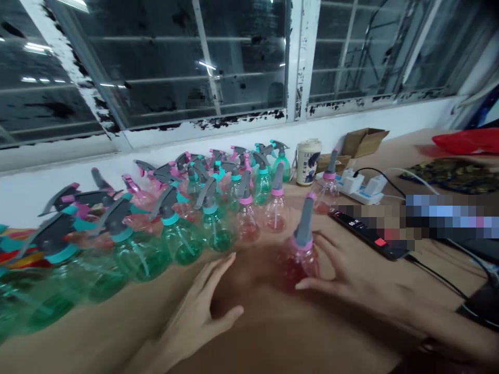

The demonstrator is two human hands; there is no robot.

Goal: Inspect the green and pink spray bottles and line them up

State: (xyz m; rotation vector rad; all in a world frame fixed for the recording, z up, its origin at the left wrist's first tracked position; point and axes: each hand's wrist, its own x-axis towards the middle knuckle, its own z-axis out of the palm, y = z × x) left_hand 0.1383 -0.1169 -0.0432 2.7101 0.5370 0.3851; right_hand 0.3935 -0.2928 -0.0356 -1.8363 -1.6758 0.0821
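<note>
One pink spray bottle [296,266] is gripped between the thumb and fingers of the right hand [343,272], left of the phone [368,232]; the left hand [202,307] is open, thumb spread wide, near the green bottles [219,236].

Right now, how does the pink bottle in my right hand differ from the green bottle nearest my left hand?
The pink bottle has a pinkish body, the green bottle a green one. The pink bottle's collar is pink, the green bottle's teal. Your right hand holds the pink bottle; the green bottle stands with no hand on it. Both are see-through with grey spray heads.
</note>
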